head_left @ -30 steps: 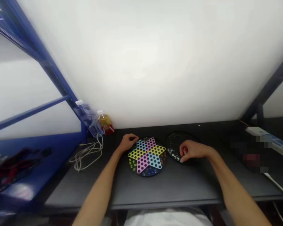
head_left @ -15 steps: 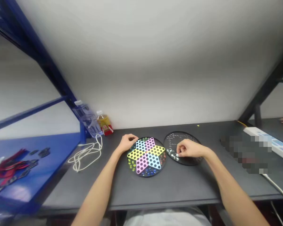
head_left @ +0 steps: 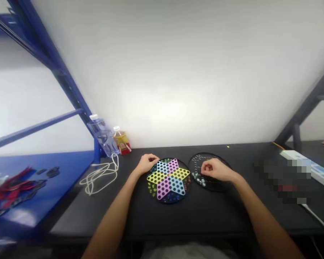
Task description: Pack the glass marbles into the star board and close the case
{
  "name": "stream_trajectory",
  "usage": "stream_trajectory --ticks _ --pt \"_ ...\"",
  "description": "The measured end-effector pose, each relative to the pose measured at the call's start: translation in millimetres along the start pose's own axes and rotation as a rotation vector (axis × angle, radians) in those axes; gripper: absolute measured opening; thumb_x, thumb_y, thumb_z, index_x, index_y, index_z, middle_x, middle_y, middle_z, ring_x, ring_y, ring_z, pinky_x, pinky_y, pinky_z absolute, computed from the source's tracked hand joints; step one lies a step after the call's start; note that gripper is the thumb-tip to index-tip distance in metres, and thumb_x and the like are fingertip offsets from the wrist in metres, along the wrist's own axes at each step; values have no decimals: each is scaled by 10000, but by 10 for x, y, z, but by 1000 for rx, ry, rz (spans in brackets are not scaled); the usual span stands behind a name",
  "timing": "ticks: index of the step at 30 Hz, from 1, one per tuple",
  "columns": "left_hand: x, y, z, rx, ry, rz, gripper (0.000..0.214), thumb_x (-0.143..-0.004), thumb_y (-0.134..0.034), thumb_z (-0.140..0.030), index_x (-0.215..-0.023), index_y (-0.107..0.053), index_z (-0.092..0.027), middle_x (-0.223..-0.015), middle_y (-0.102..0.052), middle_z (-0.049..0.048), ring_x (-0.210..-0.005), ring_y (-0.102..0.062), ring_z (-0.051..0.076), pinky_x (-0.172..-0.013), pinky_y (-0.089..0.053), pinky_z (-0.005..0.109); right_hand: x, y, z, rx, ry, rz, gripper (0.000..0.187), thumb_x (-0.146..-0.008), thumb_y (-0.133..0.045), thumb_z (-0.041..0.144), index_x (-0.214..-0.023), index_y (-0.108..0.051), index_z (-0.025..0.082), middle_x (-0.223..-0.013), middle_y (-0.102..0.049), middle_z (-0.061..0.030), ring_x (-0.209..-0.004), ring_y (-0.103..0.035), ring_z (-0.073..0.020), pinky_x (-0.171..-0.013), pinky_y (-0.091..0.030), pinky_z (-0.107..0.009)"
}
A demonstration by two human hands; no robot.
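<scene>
Left hand [head_left: 148,164]: resting on the rim of a Chinese checkers board [head_left: 169,202] — fingers loose, nothing clamped.
Right hand [head_left: 214,170]: curled over glass marbles [head_left: 196,175] in a round black tray [head_left: 208,154]; grip cannot be told.
Marbles: probably light, slippery — best pinched singly.

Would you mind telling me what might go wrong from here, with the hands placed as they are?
The right hand sits low over the clear marbles on the round black board; a slip could scatter them. The left hand rests on the edge of the star-patterned Chinese checkers board, so pressing might shift it and disturb its marbles.
</scene>
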State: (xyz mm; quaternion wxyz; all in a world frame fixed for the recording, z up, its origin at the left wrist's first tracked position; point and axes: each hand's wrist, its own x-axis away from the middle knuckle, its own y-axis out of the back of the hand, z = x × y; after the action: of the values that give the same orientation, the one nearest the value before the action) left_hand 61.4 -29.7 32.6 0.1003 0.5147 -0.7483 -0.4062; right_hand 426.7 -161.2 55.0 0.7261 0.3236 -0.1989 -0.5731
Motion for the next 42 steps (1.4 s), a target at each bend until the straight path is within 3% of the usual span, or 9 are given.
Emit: stream_trajectory --ticks 7,11,14,19,22,26,29,38,42 --pt "13 193 -26 -33 27 61 294 -734 -610 -279 -972 -754 -187 -882 -732 62 -766 -646 191 -744 -515 301 -53 -166 160 -54 65 -195 170 -774 -612 317 -767 -705 175 -587 -591 4 -537 -495 -130 -537 -378 -245" --pt "103 480 -15 131 71 266 532 -622 -653 -205 -1151 -663 -158 -1026 -694 108 -730 -634 167 -690 -529 298 -50 -213 258 -26 92 -252 169 -783 -613 319 -760 -712 183 -584 -584 1 -539 -493 -133 -538 -372 -249" --pt "193 663 -40 234 143 427 735 -580 -698 -191 -1299 -546 -217 -1129 -639 113 -761 -637 161 -649 -535 284 -66 -275 285 -26 123 -236 165 -788 -616 317 -760 -717 189 -578 -582 0 -534 -494 -132 -538 -371 -250" --pt "277 780 -91 265 126 489 857 -523 -806 -243 -1330 -520 -262 -1121 -632 95 -808 -636 163 -690 -535 277 -177 -410 342 -19 155 -138 152 -793 -618 307 -783 -724 199 -543 -572 16 -507 -500 -126 -536 -371 -241" --pt "237 646 -111 258 96 433 710 -599 -792 -340 -1266 -578 -226 -1077 -658 90 -812 -637 168 -711 -531 285 -297 -453 422 82 173 -91 121 -795 -621 271 -803 -724 210 -551 -589 18 -510 -516 -126 -546 -359 -238" --pt "117 283 -108 96 44 129 352 -737 -680 -447 -953 -724 -173 -871 -707 71 -763 -633 182 -699 -505 279 -436 -472 559 318 129 -31 120 -795 -604 222 -822 -720 228 -682 -672 -23 -613 -582 -158 -574 -342 -246" --pt "59 86 -66 -37 33 1 295 -784 -621 -442 -829 -749 -180 -733 -701 47 -672 -618 178 -663 -482 281 -469 -484 653 463 97 15 135 -805 -574 199 -784 -706 216 -758 -699 -64 -693 -617 -189 -587 -332 -259" --pt "67 66 34 -49 55 -45 304 -778 -624 -452 -819 -764 -185 -726 -719 43 -660 -625 176 -637 -469 267 -425 -502 709 507 93 74 88 -731 -616 155 -744 -690 201 -761 -694 -100 -688 -625 -219 -596 -344 -283" --pt "69 59 31 -42 47 -28 322 -784 -618 -469 -824 -765 -185 -750 -724 46 -682 -629 179 -655 -470 270 -449 -490 598 290 109 -8 69 -731 -597 183 -722 -664 196 -670 -653 -50 -607 -564 -166 -582 -337 -269"
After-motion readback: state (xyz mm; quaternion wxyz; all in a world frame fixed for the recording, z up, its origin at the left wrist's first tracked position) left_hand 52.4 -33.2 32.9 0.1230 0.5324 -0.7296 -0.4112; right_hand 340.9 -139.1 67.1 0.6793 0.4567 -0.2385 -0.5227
